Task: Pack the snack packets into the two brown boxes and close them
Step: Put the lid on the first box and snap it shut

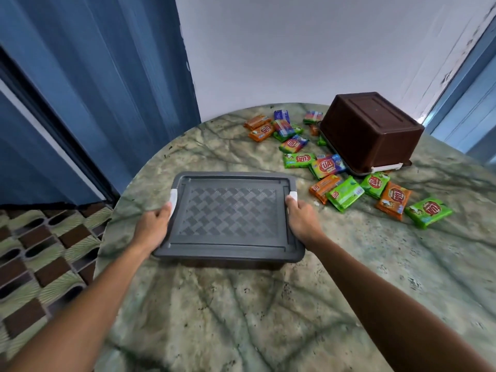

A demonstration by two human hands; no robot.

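Two bare arms reach out from the near edge over a round green stone table (241,318). Between them sits a box with a grey lid (229,214) shut on top, near the middle of the table. On each short side of the lid is a white clip. One left hand (153,220) grips the left side of the box, with its thumb up by the left white clip (174,197). One right hand (302,217) grips the right side, and its thumb touches the right white clip (293,196).

Far off to the right, a brown box (370,130) lies upside down and tilted, with one edge on some packets. Lots of snack packets (346,193) lie loose on the table around it, to its left and in front of it. They are green, orange and blue.

Blue curtains (94,89) hang at the far left, and a patterned floor (40,251) shows below them.
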